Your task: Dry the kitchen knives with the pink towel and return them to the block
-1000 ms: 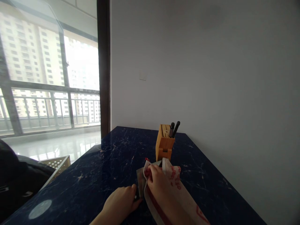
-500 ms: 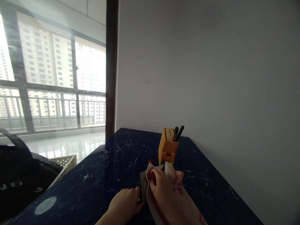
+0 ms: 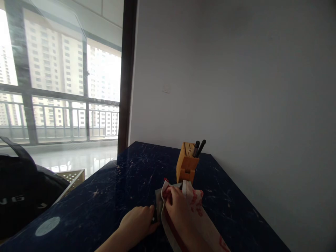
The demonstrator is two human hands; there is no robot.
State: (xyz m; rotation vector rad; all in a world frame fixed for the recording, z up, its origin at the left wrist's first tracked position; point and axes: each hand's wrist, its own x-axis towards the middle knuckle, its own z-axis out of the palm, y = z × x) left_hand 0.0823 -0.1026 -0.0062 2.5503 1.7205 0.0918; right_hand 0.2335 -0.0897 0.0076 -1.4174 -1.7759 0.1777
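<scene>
A wide grey knife blade (image 3: 158, 200) lies flat on the dark blue marbled table (image 3: 126, 182). My left hand (image 3: 138, 222) is closed on the knife's dark handle at the blade's near end. My right hand (image 3: 176, 206) presses a white cloth with red print (image 3: 195, 206) onto the blade, fingers curled into the cloth. The cloth trails back along my right forearm. Just beyond stands a wooden knife block (image 3: 186, 166) with two black handles (image 3: 198, 148) sticking out.
A grey wall runs along the table's right side. To the left are a dark door frame (image 3: 127, 77) and a glass balcony door. A black bag (image 3: 22, 189) and a perforated metal rack (image 3: 72, 176) sit at the lower left.
The view has swung slightly left and up. My hands stay on the knife and cloth with only small shifts.
</scene>
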